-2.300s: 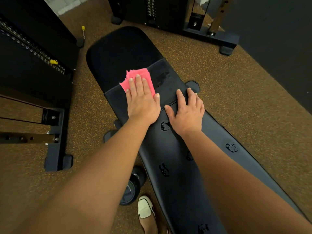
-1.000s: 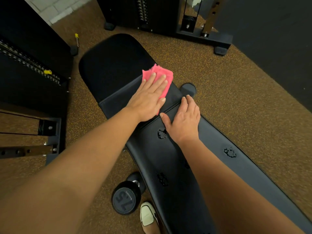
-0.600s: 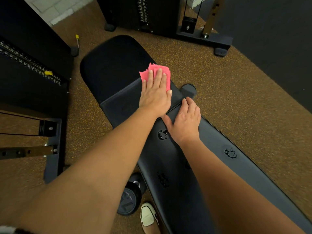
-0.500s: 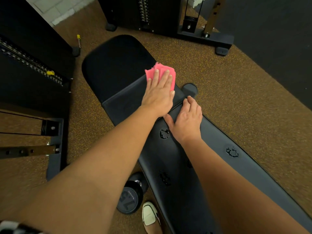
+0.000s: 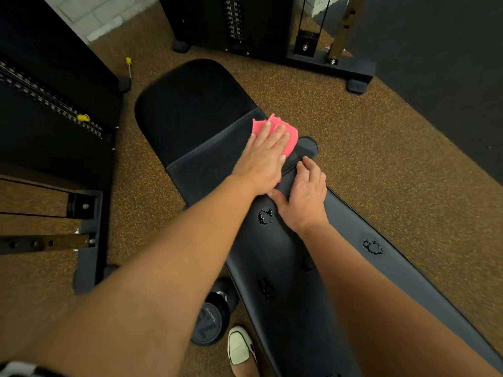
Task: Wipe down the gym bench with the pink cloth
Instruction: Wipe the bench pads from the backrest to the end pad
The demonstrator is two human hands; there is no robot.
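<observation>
A black padded gym bench (image 5: 196, 123) runs from the upper middle down to the lower right, with several cracked spots in its long pad. My left hand (image 5: 262, 159) lies flat with straight fingers on the pink cloth (image 5: 290, 136), pressing it onto the right side of the bench near the gap between the two pads. Most of the cloth is hidden under the palm. My right hand (image 5: 304, 197) rests on the long pad just below the gap, fingers slightly bent, holding nothing.
A black dumbbell (image 5: 211, 317) lies on the brown speckled floor left of the bench, beside a white shoe (image 5: 239, 346). Black weight machines stand at the left (image 5: 54, 104) and at the back (image 5: 272, 25). Open floor (image 5: 381, 159) lies to the right.
My left hand has slid the pink cloth from the middle of the pad rightward to its right edge. My right hand has stayed in place on the long pad.
</observation>
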